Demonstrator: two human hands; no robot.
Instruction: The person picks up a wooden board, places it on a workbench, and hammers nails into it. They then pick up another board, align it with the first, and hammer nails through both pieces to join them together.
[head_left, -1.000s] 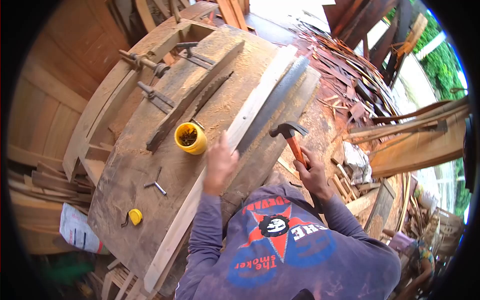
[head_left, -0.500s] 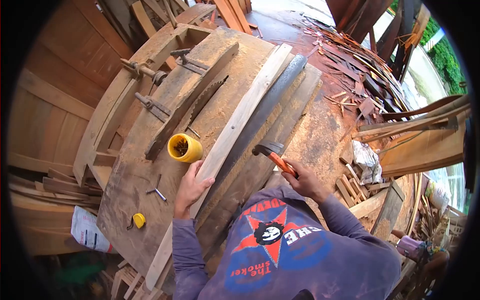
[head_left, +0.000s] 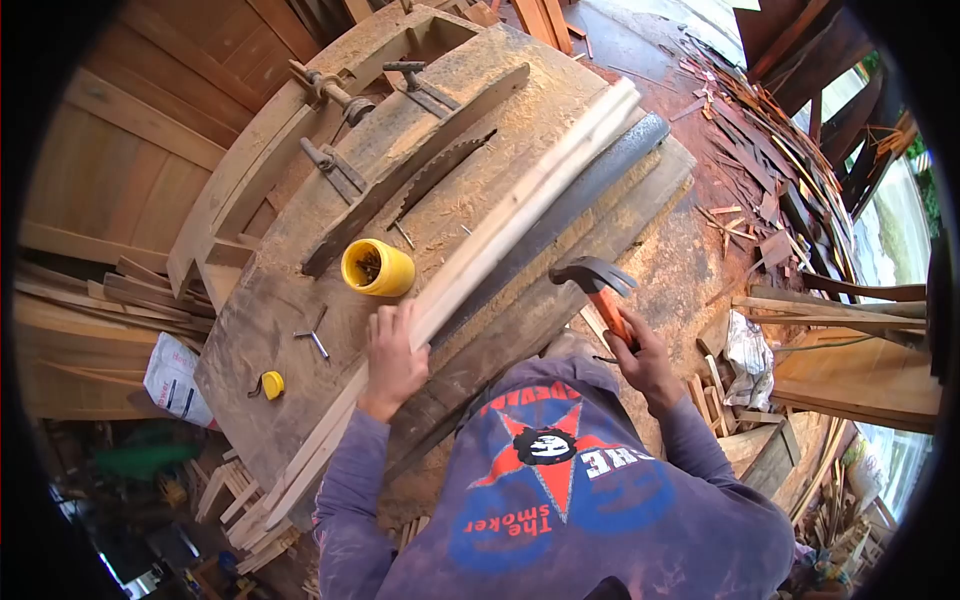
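A long pale wooden strip [head_left: 520, 215] lies slantwise along the workbench, beside a dark rounded bar [head_left: 590, 180]. My left hand [head_left: 396, 362] is wrapped round the strip near its lower part. In my right hand [head_left: 645, 360] is a hammer [head_left: 597, 278] with an orange handle, held by the grip with its dark head raised above the bench edge. To the left of the strip stands a yellow tub [head_left: 378, 268] with nails or screws inside, close to my left hand. A yellow tape measure or cap [head_left: 272, 384] and a small metal tool [head_left: 313, 340] lie farther left.
The sawdust-covered workbench [head_left: 255, 345] carries clamps [head_left: 335, 172] and a curved toothed blade [head_left: 440, 178]. A curved wooden frame [head_left: 205, 215] stands beyond it. Wood scraps [head_left: 750, 165] cover the floor at right, near a crumpled silvery bag [head_left: 748, 360]. Wooden panels lean at left.
The strip appears turned in my left hand, showing a different face. My left hand's grip has shifted over its top. My right hand has moved right in view with the hammer. The camera view has shifted.
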